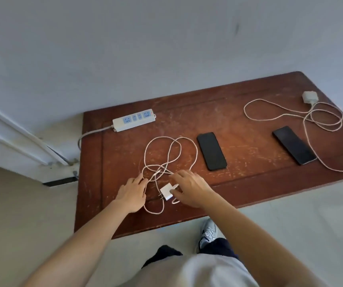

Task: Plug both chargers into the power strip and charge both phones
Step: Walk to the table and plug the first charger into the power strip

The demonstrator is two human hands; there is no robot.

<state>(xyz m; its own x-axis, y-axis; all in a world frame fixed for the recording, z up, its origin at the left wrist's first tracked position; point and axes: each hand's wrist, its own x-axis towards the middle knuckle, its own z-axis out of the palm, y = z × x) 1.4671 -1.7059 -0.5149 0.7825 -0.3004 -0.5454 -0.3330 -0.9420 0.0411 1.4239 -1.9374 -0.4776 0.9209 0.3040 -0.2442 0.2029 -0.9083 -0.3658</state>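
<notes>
The power strip (134,120) lay empty on the worktop (239,121). Nearer than it, the left hand (132,193) rested open on tangled cable (170,154); the right hand (189,188) pinched the charger (166,192). Next, I'd judge: untangle, then plug in.

Worktop (239,112): power strip (134,120) far left; near charger (167,193) with coiled cable (170,154) front-left; left phone (211,151) centre; right phone (294,144) right; far charger (310,97) far-right corner.

Arms: bare, no sleeves visible | Top (197,272): pale grey | Trousers (218,246): dark navy | Shoe (207,233): grey-white trainer
</notes>
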